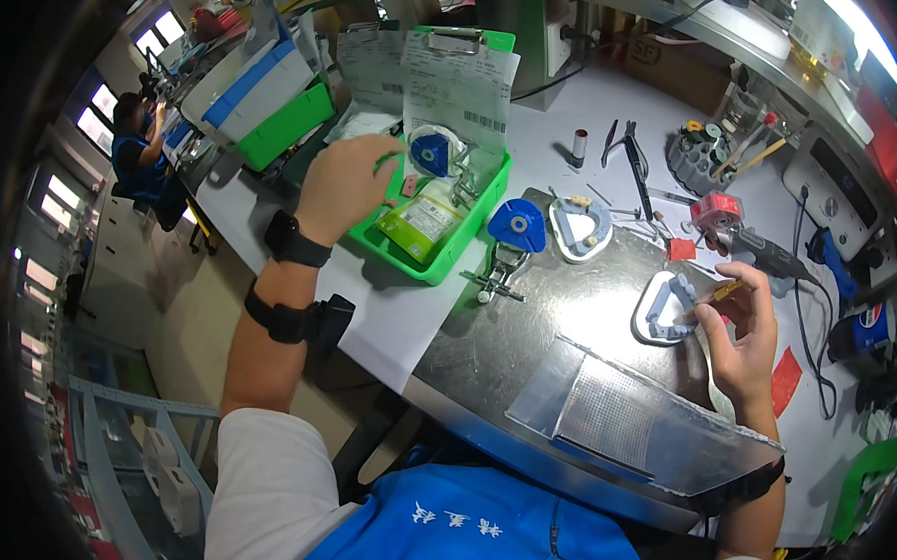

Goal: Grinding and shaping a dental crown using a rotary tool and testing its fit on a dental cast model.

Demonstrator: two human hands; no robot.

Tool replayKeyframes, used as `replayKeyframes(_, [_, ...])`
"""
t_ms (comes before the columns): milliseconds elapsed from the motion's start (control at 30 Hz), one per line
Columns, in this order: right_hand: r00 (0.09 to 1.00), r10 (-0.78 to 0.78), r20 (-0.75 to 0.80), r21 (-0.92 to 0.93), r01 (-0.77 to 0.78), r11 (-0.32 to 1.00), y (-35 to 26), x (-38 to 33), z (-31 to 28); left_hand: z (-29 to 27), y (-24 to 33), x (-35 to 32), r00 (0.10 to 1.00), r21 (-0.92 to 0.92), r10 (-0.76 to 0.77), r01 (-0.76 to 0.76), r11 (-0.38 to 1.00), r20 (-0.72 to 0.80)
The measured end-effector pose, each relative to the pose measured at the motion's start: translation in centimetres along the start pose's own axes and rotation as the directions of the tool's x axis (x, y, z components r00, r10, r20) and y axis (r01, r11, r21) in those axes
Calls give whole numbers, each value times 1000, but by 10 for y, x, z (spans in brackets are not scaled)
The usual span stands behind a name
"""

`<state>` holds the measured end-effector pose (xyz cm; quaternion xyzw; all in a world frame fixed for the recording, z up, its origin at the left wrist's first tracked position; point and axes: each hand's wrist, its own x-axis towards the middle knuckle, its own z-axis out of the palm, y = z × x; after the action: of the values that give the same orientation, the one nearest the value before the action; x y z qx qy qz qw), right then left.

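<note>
My left hand (349,184) reaches over the left rim of a green plastic tray (433,273). Its fingers are bent inward; what they grip, if anything, is hidden. Inside the tray lie a green-and-white packet (421,223) and a white dental cast with a blue plate (431,155). At the right of the metal worktop, my right hand (739,332) pinches a small yellow piece (727,291) between thumb and fingers. Just left of those fingertips rests a white-based dental model with grey teeth (663,311). Another such model (580,228) lies farther back, beside a metal articulator with a blue plate (516,226).
A clear plastic shield (655,421) lies along the worktop's front edge. Behind my right hand are a handpiece (763,251), its cable, and a grey bur holder (698,159). Clipboard papers (458,84) lean behind the tray. A co-worker (138,153) sits far left.
</note>
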<state>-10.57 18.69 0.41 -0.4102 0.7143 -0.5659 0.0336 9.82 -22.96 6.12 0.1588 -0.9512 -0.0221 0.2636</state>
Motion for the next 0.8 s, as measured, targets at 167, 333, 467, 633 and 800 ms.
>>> replayKeyframes(167, [997,1,-76,62,4,998,-2,2,2,-8,80,9,993,-659,-111,102,746,29])
replayKeyframes(333, [997,-26,-79,284,48,958,-5,0,-5,27,169,24,909,-901,286,174,398,302])
replayKeyframes(467, [998,-24,-60,412,47,910,-7,-3,-6,64,224,28,790,-877,398,355,322,466])
replayKeyframes(633, [999,-39,-38,336,49,941,-9,-3,-3,85,243,-1,796,-843,283,478,246,535])
replayKeyframes(800, [996,-69,-52,260,81,962,-6,-7,3,86,238,-13,857,-879,203,446,169,474])
